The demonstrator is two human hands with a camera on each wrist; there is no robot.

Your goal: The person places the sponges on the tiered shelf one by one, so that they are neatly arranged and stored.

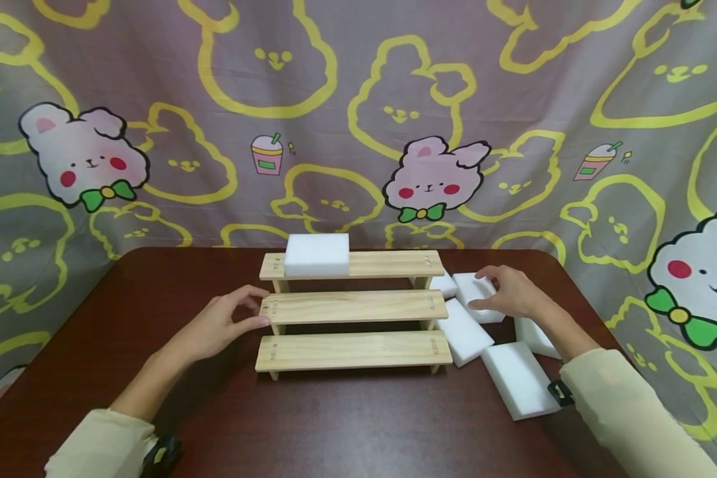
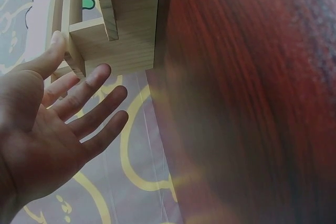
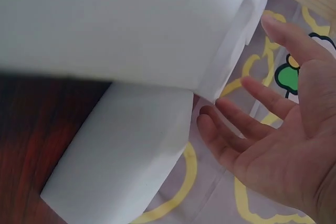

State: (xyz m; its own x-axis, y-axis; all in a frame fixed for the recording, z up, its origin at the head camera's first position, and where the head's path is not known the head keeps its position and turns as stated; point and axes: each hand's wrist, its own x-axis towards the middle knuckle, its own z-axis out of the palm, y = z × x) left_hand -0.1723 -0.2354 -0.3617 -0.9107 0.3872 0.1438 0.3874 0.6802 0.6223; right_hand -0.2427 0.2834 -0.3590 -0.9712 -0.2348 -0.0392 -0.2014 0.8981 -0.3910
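A three-tier wooden shelf rack (image 1: 354, 307) stands on the table, with one white foam block (image 1: 317, 255) on the left part of its top tier. My left hand (image 1: 218, 325) holds the left end of the middle board, thumb at the front edge and index finger at the back. In the left wrist view, the other fingers (image 2: 100, 111) extend loosely beside the rack's side panel. To the right of the rack, my right hand (image 1: 510, 292) hovers over a white foam block (image 1: 471, 287), thumb and fingers spread apart. The right wrist view shows its palm bare.
Several more white foam blocks lie right of the rack, among them one near its side (image 1: 465, 335) and another closer to me (image 1: 518, 382). The dark red-brown table (image 1: 358, 425) ends at a patterned curtain (image 1: 358, 133) behind the rack.
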